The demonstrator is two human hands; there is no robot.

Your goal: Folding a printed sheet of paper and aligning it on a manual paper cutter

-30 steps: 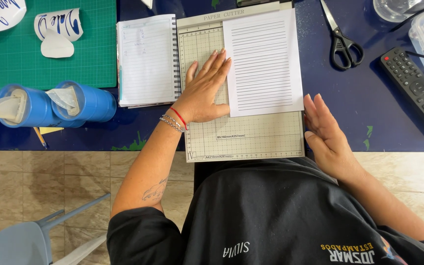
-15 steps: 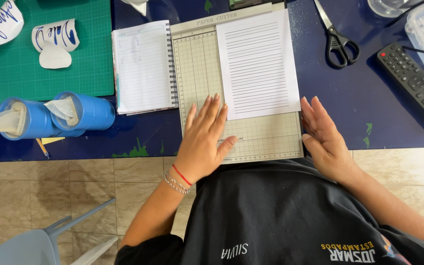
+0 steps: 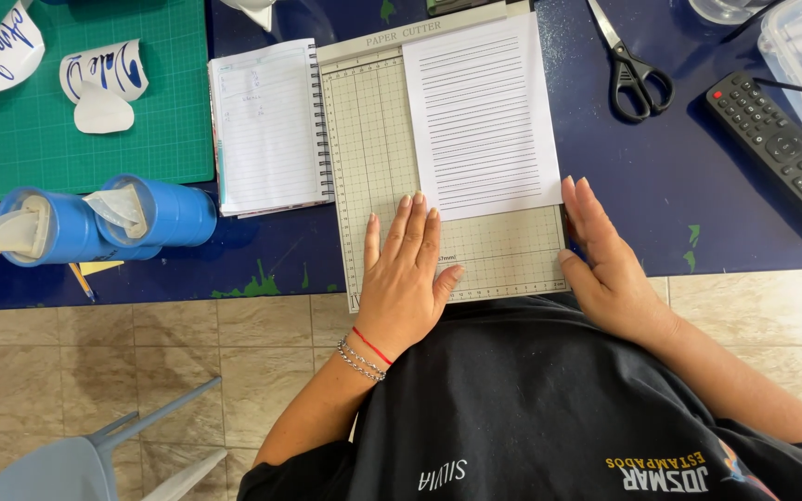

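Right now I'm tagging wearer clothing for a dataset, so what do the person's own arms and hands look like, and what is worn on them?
Both hands are bare, no gloves. The left hand has a thin red cord and silver chain bracelets at the wrist, and a small dark tattoo shows on that forearm. The right hand wears nothing visible. Both forearms are uncovered; short black shirt sleeves cover the upper arms.

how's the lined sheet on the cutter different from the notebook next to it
The lined sheet is one loose page; the notebook is spiral-bound along its right edge. The sheet lies on the paper cutter; the notebook lies on the blue table, left of the cutter. The sheet's lines look blank; the notebook page carries faint handwriting. Both are white, ruled and flat. The left hand rests on the cutter just below the sheet.
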